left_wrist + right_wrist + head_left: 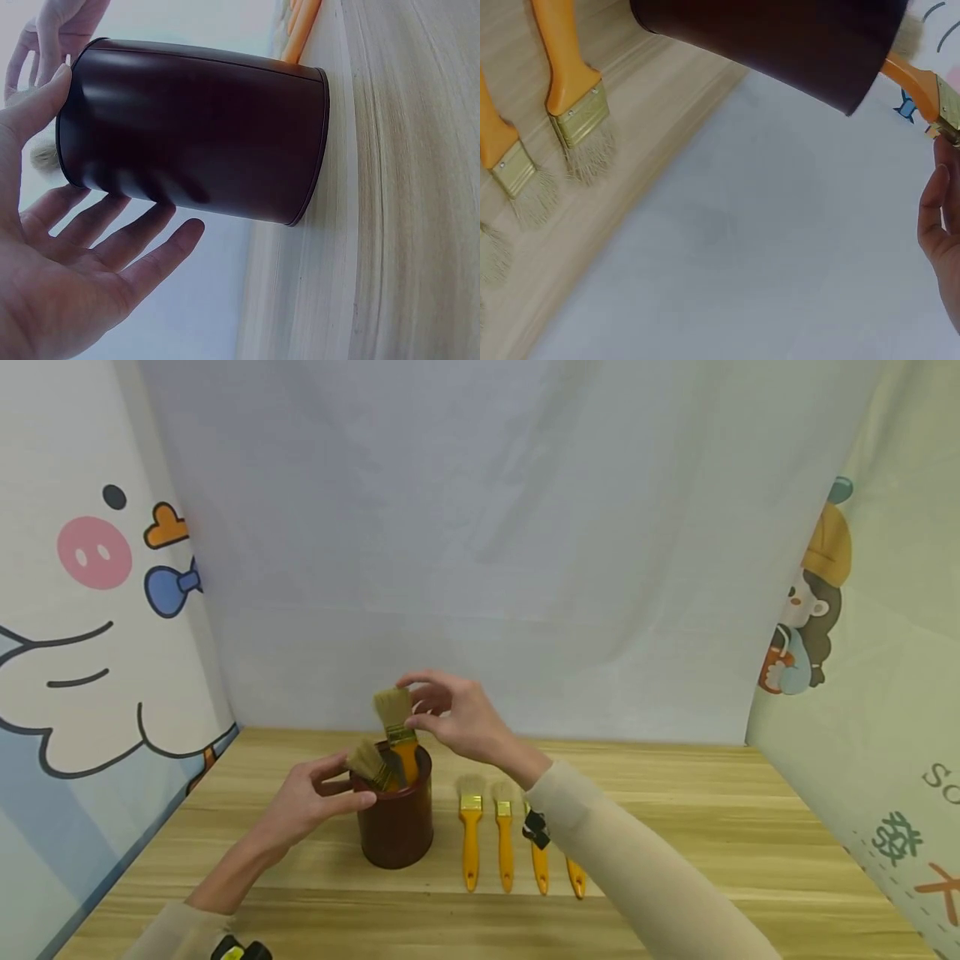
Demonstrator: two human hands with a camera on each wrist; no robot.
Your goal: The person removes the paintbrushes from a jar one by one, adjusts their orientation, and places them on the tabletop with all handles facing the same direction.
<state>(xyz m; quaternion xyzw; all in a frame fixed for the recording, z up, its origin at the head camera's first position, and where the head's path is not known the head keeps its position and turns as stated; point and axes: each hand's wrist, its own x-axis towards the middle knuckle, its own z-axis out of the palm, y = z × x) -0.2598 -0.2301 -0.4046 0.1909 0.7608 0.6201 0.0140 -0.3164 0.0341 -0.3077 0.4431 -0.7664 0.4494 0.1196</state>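
Observation:
A dark brown, round pot [396,839] stands upright on the table, left of centre. My left hand [303,802] holds its left side, the thumb over the near rim and spread fingertips along the other side; the little finger is off it in the left wrist view. Out of the pot rises a paintbrush [393,708], bristles up, with its lower handle hidden inside. My right hand [457,714] pinches this brush around the metal band and bristles. Another paintbrush [367,763] leans in the pot toward the left rim, its bristles beside my left hand.
Several orange-handled paintbrushes [470,839] lie in a row right of the pot, bristles away from me; my right sleeve [622,852] covers part of the row. The wooden table [712,835] ends at a pale cloth [525,543] behind, with printed cloths at both sides.

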